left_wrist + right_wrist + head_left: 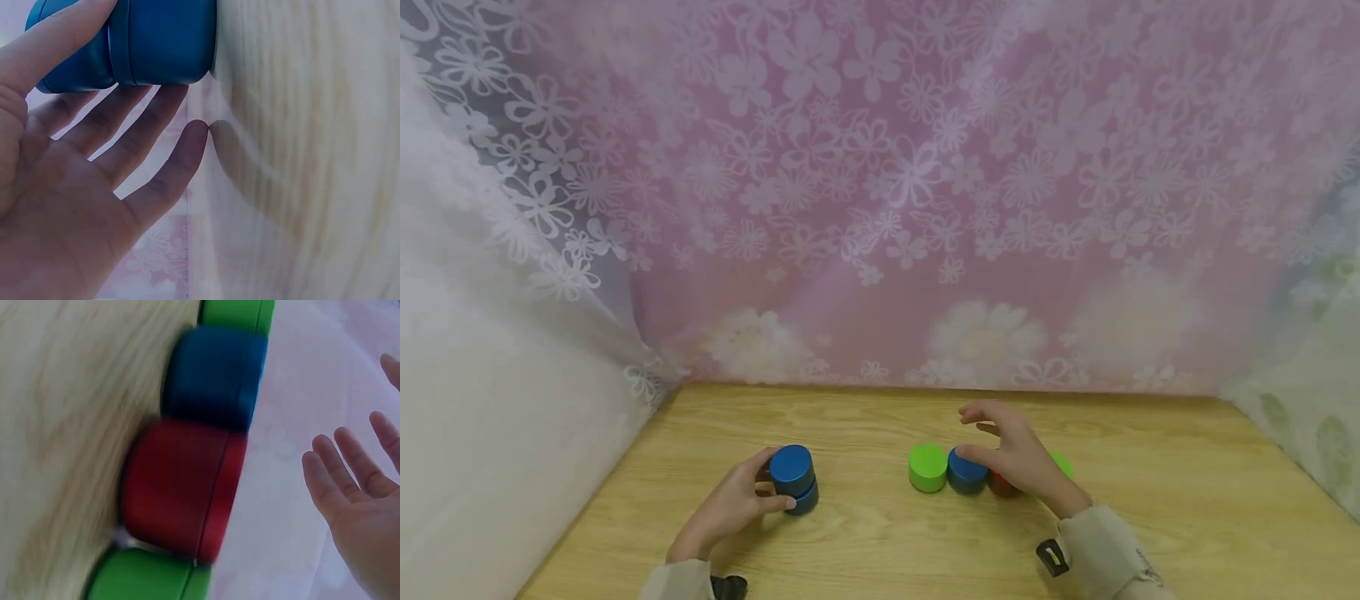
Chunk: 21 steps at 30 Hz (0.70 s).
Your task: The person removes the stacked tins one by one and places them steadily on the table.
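Observation:
Two round blue lidded tins stand stacked on the table at the left, the upper blue tin (pixel 792 467) sitting a little off-centre on the lower blue tin (pixel 806 500). My left hand (pixel 733 502) grips the stack from its left side, thumb in front and fingers behind; its little finger reaches down close to the tabletop in the left wrist view. My right hand (pixel 1011 454) hovers with spread fingers over a row of tins and holds nothing. From left to right the row has a green tin (pixel 928 468), a blue tin (pixel 209 375), a red tin (pixel 181 484) and another green tin (pixel 140 578).
The wood-grain table (pixel 865 542) carries the stack and the row with a gap between them. Behind it hangs a pink flowered cloth (pixel 917 208), and pale cloth walls (pixel 497 400) close in both sides.

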Motion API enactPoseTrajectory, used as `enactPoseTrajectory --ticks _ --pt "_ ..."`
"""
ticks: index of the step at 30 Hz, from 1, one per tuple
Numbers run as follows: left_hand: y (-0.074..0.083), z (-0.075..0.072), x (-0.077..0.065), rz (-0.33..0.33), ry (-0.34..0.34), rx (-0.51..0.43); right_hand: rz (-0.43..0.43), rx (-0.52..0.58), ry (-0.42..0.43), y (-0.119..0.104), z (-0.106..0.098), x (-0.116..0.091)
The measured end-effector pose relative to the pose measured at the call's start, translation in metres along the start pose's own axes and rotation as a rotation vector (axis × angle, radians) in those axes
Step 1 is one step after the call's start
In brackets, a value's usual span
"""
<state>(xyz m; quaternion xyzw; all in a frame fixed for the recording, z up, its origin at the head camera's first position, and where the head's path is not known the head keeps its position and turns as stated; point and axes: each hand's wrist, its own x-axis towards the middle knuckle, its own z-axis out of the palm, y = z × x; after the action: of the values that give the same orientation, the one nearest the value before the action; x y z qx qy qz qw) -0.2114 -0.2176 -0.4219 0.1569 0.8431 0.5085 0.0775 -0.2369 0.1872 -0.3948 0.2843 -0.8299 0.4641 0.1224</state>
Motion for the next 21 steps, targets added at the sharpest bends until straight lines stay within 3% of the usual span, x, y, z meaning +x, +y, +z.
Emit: enactPoseTrajectory --ticks 5,21 --pt "0.001 0.003 0.002 -0.015 0.012 0.008 -0.011 0.007 -0.041 -0.003 0.010 0.006" --pt "-0.004 0.000 0.001 0.016 -0.048 0.012 -0.079 0.142 -0.040 -0.016 0.051 0.026"
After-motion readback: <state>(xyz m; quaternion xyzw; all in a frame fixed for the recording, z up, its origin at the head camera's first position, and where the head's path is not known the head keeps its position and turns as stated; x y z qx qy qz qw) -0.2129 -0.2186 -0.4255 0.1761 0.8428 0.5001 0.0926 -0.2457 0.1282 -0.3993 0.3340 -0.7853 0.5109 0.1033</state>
